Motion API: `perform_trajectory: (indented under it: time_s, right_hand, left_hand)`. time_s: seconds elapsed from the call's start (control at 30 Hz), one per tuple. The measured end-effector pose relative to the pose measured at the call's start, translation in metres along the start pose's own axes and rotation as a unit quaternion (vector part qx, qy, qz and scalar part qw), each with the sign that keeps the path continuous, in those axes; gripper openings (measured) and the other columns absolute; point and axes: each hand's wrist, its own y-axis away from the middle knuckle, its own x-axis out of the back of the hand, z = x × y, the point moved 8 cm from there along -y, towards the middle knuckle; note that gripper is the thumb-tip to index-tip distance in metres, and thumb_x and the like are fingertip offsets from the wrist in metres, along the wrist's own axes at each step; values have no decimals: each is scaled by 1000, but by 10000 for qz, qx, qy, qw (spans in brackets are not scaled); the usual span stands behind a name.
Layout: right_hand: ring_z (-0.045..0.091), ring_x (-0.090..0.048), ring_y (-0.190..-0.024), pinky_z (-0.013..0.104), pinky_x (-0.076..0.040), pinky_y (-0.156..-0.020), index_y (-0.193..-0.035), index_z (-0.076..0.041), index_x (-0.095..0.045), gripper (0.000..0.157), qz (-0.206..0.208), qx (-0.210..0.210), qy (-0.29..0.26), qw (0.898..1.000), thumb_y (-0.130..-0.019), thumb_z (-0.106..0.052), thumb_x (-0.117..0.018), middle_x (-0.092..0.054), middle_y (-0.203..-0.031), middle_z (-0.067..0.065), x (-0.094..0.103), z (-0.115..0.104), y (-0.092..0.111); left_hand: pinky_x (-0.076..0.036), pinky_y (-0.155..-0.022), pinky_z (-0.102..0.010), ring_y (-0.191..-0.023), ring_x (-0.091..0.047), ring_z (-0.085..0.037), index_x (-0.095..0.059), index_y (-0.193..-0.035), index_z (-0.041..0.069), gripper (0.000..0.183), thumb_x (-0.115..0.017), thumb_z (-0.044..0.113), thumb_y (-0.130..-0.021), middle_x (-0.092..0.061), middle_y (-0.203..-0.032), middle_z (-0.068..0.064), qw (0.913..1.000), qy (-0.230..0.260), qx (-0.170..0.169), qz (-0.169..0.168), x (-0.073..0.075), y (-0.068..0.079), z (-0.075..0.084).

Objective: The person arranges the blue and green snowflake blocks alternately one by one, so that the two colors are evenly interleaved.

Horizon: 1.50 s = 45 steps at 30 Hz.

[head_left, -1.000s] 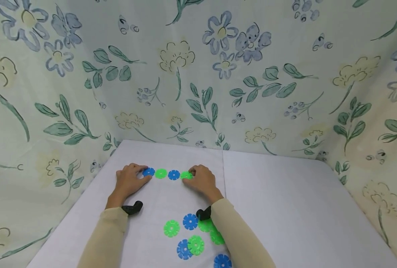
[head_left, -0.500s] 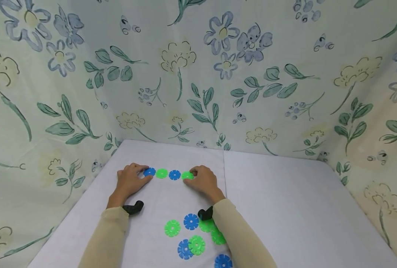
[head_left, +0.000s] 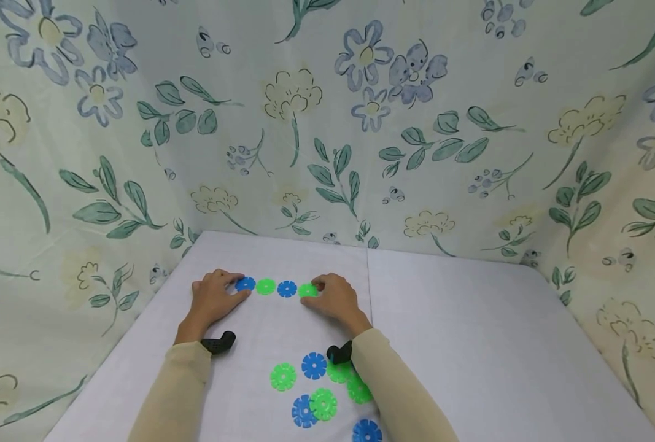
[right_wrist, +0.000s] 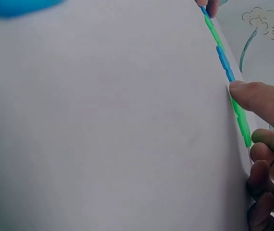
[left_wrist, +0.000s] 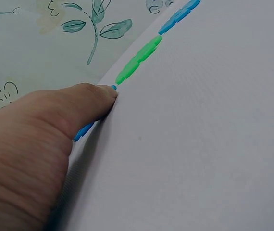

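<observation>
Four-part wording aside, a straight row of notched plastic discs lies flat on the white cloth, blue and green by turns. My left hand point(head_left: 211, 299) holds the blue disc point(head_left: 244, 283) at the row's left end between thumb and forefinger. Beside it come a green disc point(head_left: 266, 286) and another blue disc point(head_left: 286, 288), untouched. At the right end, my right hand point(head_left: 337, 299) pinches a green disc point(head_left: 307, 290) by its edges. In the left wrist view the thumb covers much of the left blue disc point(left_wrist: 84, 132). The right wrist view has the thumb on the near edge of the green disc point(right_wrist: 243, 126).
Loose discs lie nearer the person, among them a green disc point(head_left: 283, 377), a blue disc point(head_left: 313, 366) and a green disc point(head_left: 323, 404) overlapping a blue one point(head_left: 302, 412). The right sleeve point(head_left: 401, 390) partly hides others. A floral curtain point(head_left: 327, 123) borders the table.
</observation>
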Motion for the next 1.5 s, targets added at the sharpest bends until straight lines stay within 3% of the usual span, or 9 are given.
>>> perform_trajectory:
  time_s: [0.47, 0.83, 1.2, 1.5]
  right_hand:
    - [14, -62, -93, 35, -51, -80, -120, -23, -73, 53, -94, 63, 27, 9999, -78, -56, -79, -70, -105, -4, 8, 9, 2]
    - [19, -62, -97, 39, -50, -80, -121, -20, -72, 51, 22, 188, -195, 9996, -81, -52, -78, -70, -109, 1, 37, 6, 15]
    - [25, -64, -102, 40, -51, -78, -123, -22, -71, 52, 222, 306, 33, 9993, -83, -55, -75, -70, -113, 2, 64, 0, 34]
    - [10, -56, -70, 28, -47, -63, -120, -27, -72, 47, 567, 508, 300, 9967, -81, -53, -78, -69, -111, -2, 91, -8, 52]
  left_hand:
    - [-30, -94, -59, -117, -53, -36, -67, -131, 21, 54, -71, 52, -87, -62, -126, -13, 10000, -12, 43, -78, -1, -1, -2]
    - [-30, -94, -60, -118, -53, -36, -67, -131, 21, 54, -70, 52, -88, -62, -126, -13, 10000, -37, -4, -57, -2, -1, -2]
    - [-30, -92, -58, -119, -52, -37, -66, -132, 20, 56, -70, 53, -88, -61, -128, -15, 9999, -39, 25, -121, -3, 0, -2]
    - [-30, -92, -59, -117, -53, -37, -66, -131, 19, 56, -70, 54, -87, -62, -126, -15, 10000, -16, -1, -79, -2, -2, -1]
